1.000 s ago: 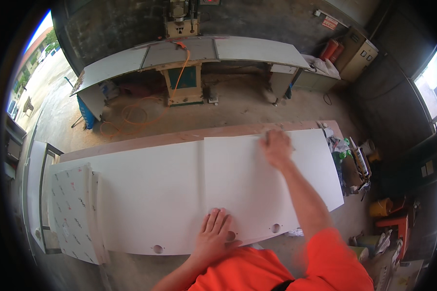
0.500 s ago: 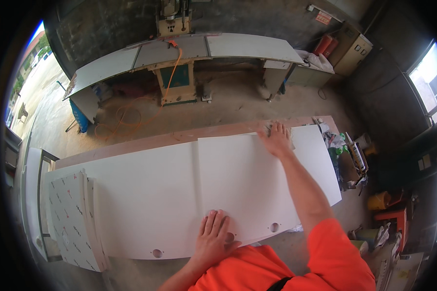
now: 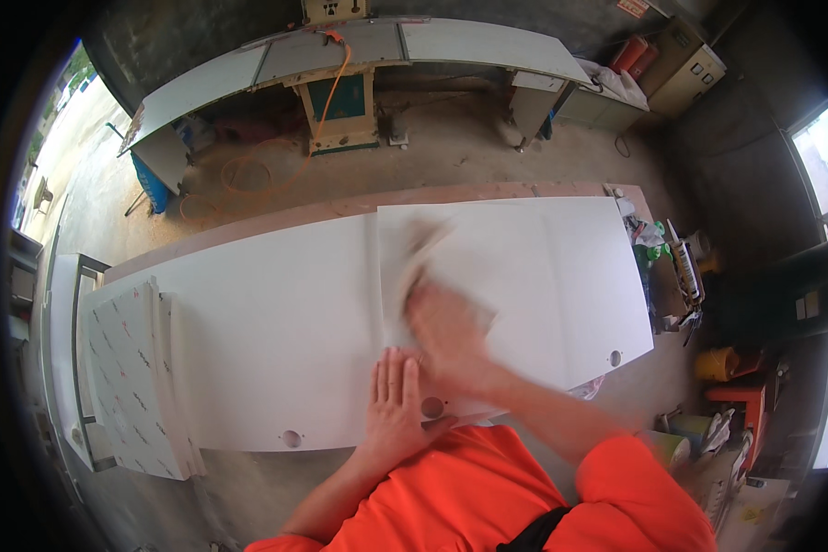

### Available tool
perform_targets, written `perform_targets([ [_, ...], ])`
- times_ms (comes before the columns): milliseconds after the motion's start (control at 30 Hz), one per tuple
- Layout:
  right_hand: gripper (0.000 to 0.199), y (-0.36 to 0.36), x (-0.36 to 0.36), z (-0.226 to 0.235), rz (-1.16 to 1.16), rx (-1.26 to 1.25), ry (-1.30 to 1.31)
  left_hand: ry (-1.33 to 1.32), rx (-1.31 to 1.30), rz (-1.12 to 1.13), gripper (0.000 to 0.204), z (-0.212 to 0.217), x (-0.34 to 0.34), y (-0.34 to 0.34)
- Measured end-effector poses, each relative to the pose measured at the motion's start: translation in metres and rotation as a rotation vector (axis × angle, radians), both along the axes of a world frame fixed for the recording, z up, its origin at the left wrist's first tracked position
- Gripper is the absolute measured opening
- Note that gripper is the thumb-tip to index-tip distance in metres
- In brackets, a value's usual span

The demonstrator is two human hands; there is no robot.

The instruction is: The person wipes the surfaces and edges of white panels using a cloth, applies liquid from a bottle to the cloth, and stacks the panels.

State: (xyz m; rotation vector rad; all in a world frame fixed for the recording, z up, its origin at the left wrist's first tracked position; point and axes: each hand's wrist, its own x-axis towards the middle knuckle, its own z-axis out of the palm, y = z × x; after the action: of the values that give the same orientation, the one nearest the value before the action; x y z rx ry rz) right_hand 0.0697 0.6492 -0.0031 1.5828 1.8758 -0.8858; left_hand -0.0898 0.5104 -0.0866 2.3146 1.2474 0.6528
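My left hand (image 3: 394,409) lies flat near the front edge of a white panel (image 3: 543,276), fingers stretched out and close to a round hole (image 3: 432,407) drilled in it. Over the same panel, my right hand (image 3: 451,336) is smeared by motion, with a pale rag (image 3: 414,281) under its fingers. The rag's outline is blurred too. A second white panel (image 3: 276,322) lies to the left, the right one's edge slightly overlapping it. It also has a round hole (image 3: 291,439) near its front edge.
At the left end stands a stack of film-covered boards (image 3: 129,377). Bottles and tools crowd a box (image 3: 676,285) by the right end. A long worktable (image 3: 478,44) with an orange air hose (image 3: 322,101) runs along the back. Buckets (image 3: 718,364) sit on the right.
My right hand has swept with the rag from the far edge toward the left and nearer me. My left hand stays on the panel. The right panel has turned slightly, and the view has tilted downward.
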Motion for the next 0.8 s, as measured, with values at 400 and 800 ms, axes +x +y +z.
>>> perform_targets([
  [400, 0.094, -0.047, 0.066, -0.069, 0.008, 0.820, 0.264, -0.109, 0.041, 0.024, 0.130, -0.007, -0.003, -0.003],
  [800, 0.059, -0.113, 0.036, -0.067, 0.173, 1.043, 0.580, -0.097, 0.039, 0.032, 0.134, -0.005, -0.002, -0.003],
])
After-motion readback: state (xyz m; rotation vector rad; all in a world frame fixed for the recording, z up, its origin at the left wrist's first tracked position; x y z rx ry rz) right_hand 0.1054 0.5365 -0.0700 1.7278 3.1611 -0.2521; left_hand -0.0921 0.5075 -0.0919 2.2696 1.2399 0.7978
